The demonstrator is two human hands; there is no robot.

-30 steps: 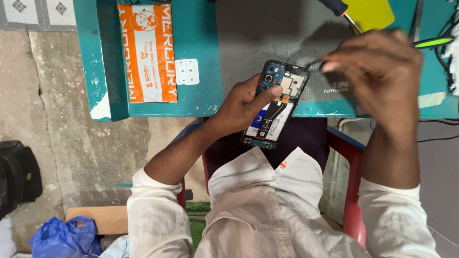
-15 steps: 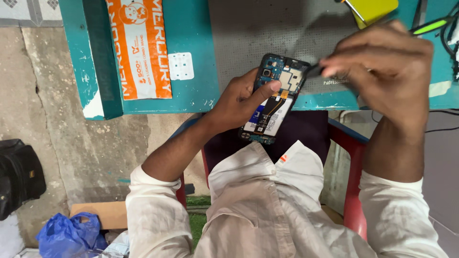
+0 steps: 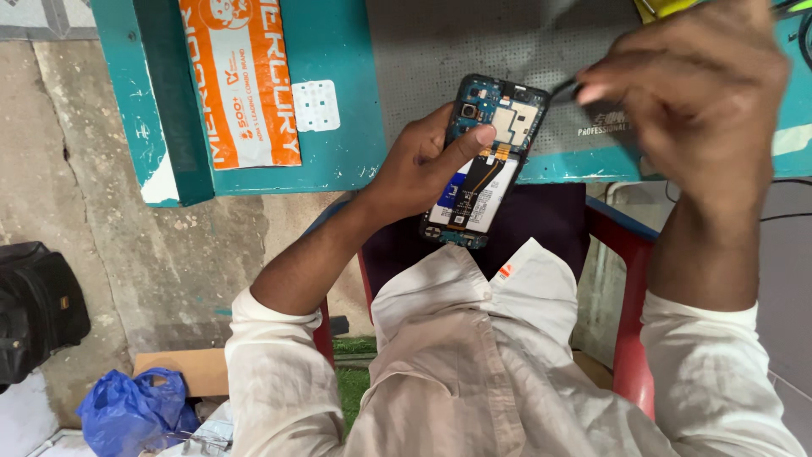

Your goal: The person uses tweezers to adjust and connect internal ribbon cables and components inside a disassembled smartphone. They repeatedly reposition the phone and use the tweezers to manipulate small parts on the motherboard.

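teal tabletop runs across the top of the frame, with a grey perforated mat laid on it at upper centre and an orange printed packet lying at upper left beside a small white sheet of stickers. below the table edge the floor is rough bare concrete; a black bag sits at the left edge, a blue plastic bag at lower left next to a piece of cardboard. at centre, the left hand grips an opened phone with its back cover off, thumb pressed across the circuit board, held over the table edge. the right hand, upper right, is pinched around a thin dark tool whose tip sits near the phone's top corner. a red chair shows beneath the white shirt.
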